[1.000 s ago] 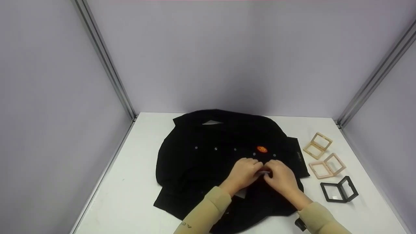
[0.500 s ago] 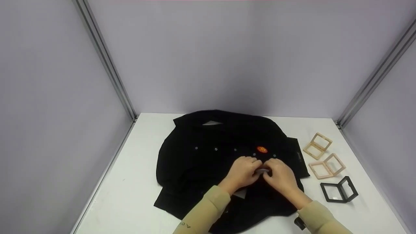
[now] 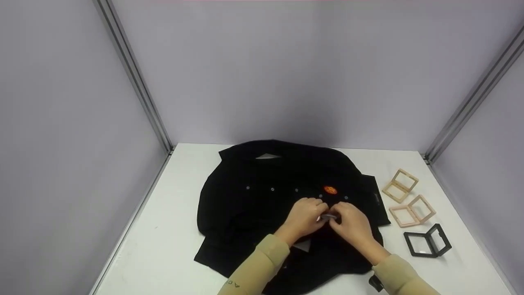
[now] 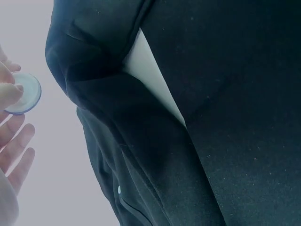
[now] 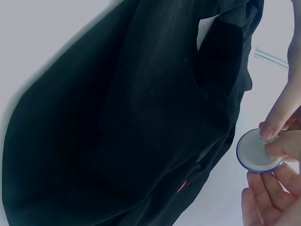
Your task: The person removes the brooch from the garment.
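Observation:
A black buttoned shirt lies spread on the white table, with a round red-and-yellow badge on its front. Over its lower part my two hands meet at a small round badge, whose pale, plain back and dark blue rim face the right wrist view. My left hand pinches the badge from one side. From the other side my right hand holds it between thumb and fingers. The left wrist view shows the same badge at its left edge, partly covered by fingertips.
Right of the shirt stand three hinged display frames, all unfolded: a light wooden one, a pinkish one and a black one. Near the right sleeve is a small black object. Pale walls enclose the table.
The badge tilts slightly between my fingers, and its face shows a little more in the head view. Both hands stay over the same part of the shirt.

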Available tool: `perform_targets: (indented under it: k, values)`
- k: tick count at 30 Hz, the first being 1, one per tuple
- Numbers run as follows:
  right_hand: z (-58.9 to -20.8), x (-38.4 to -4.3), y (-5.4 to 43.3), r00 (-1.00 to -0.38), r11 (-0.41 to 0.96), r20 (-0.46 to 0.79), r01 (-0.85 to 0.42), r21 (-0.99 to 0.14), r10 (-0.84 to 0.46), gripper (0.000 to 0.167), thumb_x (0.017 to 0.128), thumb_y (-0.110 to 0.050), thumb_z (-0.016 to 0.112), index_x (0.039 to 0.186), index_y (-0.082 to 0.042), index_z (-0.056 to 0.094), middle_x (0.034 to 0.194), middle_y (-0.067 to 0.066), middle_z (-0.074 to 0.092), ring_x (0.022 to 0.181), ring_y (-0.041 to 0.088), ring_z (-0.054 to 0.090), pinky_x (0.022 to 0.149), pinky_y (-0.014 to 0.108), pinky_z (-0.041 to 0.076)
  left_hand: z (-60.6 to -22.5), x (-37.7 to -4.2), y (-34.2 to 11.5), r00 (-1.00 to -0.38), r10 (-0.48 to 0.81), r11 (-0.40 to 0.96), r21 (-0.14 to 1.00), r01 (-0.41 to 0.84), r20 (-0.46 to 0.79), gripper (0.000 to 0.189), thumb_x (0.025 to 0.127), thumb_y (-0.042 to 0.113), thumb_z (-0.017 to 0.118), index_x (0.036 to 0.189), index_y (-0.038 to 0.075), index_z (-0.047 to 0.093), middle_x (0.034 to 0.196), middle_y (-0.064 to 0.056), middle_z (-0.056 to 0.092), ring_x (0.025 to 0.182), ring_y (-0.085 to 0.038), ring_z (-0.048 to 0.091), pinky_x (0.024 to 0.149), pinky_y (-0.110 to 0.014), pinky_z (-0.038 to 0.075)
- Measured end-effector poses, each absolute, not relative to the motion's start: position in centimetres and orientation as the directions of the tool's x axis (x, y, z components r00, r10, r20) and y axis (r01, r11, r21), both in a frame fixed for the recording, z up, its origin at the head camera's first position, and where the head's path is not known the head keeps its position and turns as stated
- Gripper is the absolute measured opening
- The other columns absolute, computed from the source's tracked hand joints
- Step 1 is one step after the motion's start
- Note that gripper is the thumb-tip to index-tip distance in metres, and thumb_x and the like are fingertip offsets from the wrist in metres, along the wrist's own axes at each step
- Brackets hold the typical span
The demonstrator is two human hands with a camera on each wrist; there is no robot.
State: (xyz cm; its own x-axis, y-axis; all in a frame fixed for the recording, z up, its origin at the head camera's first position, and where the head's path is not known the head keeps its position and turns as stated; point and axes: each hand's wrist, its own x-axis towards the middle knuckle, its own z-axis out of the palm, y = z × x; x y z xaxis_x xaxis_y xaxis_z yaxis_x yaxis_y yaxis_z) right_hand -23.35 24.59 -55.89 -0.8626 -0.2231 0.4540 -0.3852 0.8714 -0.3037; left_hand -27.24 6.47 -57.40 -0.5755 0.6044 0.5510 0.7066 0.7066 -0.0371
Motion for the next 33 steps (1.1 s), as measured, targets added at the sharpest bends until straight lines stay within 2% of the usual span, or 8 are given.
perform_targets:
  k: [11, 23, 33]
  values:
    - [-56.53, -22.96, 24.08, -0.885, 0.862, 0.428, -0.355, -0.363, -0.184, 0.018, 0.075, -0.005, 0.086, 0.079, -0.014, 0.071, 0.077, 0.000, 0.067, 0.068, 0.013, 0.059, 0.064, 0.036, 0.053, -57.80, -26.88, 6.00, -0.573, 0.609, 0.694, -0.018, 0.720, 0.549, 0.013, 0.092, 0.034, 0.080, 0.091, 0.023, 0.073, 0.085, 0.009, 0.070, 0.076, -0.009, 0.068, 0.071, -0.026, 0.056]
    - [-56.55, -23.14, 23.69, -0.922, 0.856, 0.358, -0.301, -0.421, -0.148, 0.014, 0.078, -0.007, 0.085, 0.082, -0.014, 0.074, 0.080, 0.000, 0.069, 0.070, 0.013, 0.062, 0.067, 0.037, 0.053, -57.72, -26.99, 5.64, -0.602, 0.613, 0.707, -0.015, 0.707, 0.512, 0.011, 0.088, 0.030, 0.082, 0.092, 0.022, 0.075, 0.087, 0.009, 0.072, 0.079, -0.010, 0.070, 0.073, -0.026, 0.057]
    - [-56.65, -22.90, 23.58, -0.930, 0.845, 0.336, -0.294, -0.447, -0.145, 0.013, 0.079, -0.007, 0.083, 0.082, -0.014, 0.073, 0.080, 0.001, 0.069, 0.070, 0.014, 0.061, 0.067, 0.038, 0.052, -57.81, -26.68, 5.55, -0.617, 0.612, 0.708, 0.006, 0.706, 0.495, 0.009, 0.090, 0.028, 0.081, 0.094, 0.023, 0.076, 0.088, 0.009, 0.073, 0.079, -0.009, 0.070, 0.074, -0.026, 0.058]
